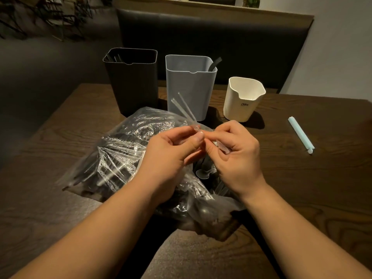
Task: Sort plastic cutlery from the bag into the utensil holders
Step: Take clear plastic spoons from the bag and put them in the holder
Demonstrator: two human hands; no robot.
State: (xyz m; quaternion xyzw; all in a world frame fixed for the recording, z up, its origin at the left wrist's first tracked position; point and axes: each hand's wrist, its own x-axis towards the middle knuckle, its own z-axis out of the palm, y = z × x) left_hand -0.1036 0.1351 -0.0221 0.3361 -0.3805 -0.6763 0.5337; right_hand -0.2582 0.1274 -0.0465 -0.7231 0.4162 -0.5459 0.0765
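Head view: the left hand (173,150) and the right hand (235,156) meet just above the open clear bag (112,158), which lies on the table (302,188) in front of the person and holds plenty of cutlery. The left grip is a thumb-and-forefinger pinch on the clear cutlery pieces (187,106). Their thin stems run up and away from the pinch, leaning a little to the left, so their free ends point at the face of the grey holder (189,77). The right grip is curled round the near, wider end of clear plastic; whether that is the same pieces or a separate one cannot be told. Of the three holders standing beyond the bag, the grey one is straight ahead of the stems and nearest, the black holder (130,83) lies to its left, and the white holder (241,101) sits ahead of the right hand. The long axis already leads toward the holders, so the drop probably needs the stems tipped upright over whichever rim suits them.
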